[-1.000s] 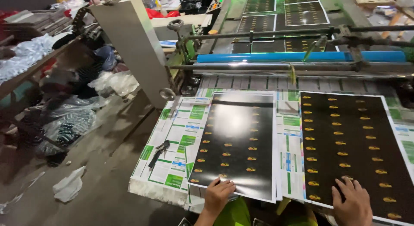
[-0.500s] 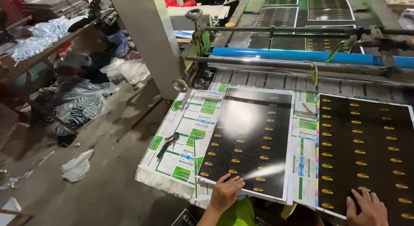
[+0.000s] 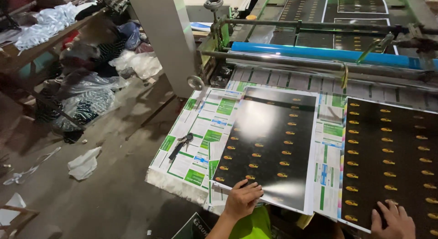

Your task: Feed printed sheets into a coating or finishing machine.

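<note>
Two bare hands press flat on glossy printed sheets at the near edge of a tabletop. Well to the left of the left hand's fingers, the dusty concrete floor (image 3: 114,184) carries a crumpled white rag (image 3: 83,164) and heaps of clear plastic bags (image 3: 86,99), their contents too blurred to tell. Nearer those fingers, a bunch of dark keys (image 3: 181,144) lies on a stack of white and green printed paper sheets (image 3: 200,143) with a ragged, fibrous near edge. The left hand (image 3: 242,200) rests palm down, fingers (image 3: 250,188) spread and gripping nothing, on the near left corner of a black sheet (image 3: 269,143). That sheet is a smooth, shiny rectangle dotted with rows of small gold ovals; its long axis runs away from the person toward the machine, tilted slightly rightward, and glare whitens its middle. Beyond the fingers stand a blue roller (image 3: 319,54) and grey metal bars of the machine (image 3: 292,42), its far part cut off by the top edge. The right hand (image 3: 393,220), likewise flat with splayed fingers (image 3: 385,211) and holding nothing, lies on the near edge of a second black sheet (image 3: 392,157), also lengthwise away from the person; its right side and the hand's wrist run out of view.
</note>
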